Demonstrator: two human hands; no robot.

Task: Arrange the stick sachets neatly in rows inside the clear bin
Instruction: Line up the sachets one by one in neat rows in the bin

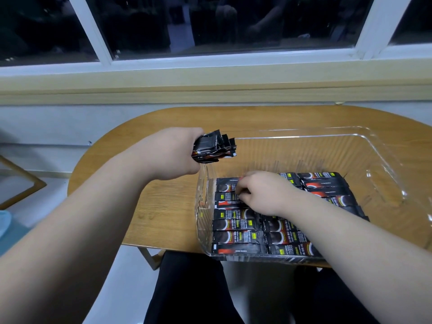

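While the left hand (174, 154) grips a bundle of stick sachets (214, 147) just beyond and left of the right hand (263, 192), the latter, nearer the rows, pinches a laid sachet (227, 197) in the clear bin (292, 130), its long axis crosswise.

One bin (304, 131), one table (163, 218), two hands (173, 155) (264, 192), sachets (236, 224) uncountable.
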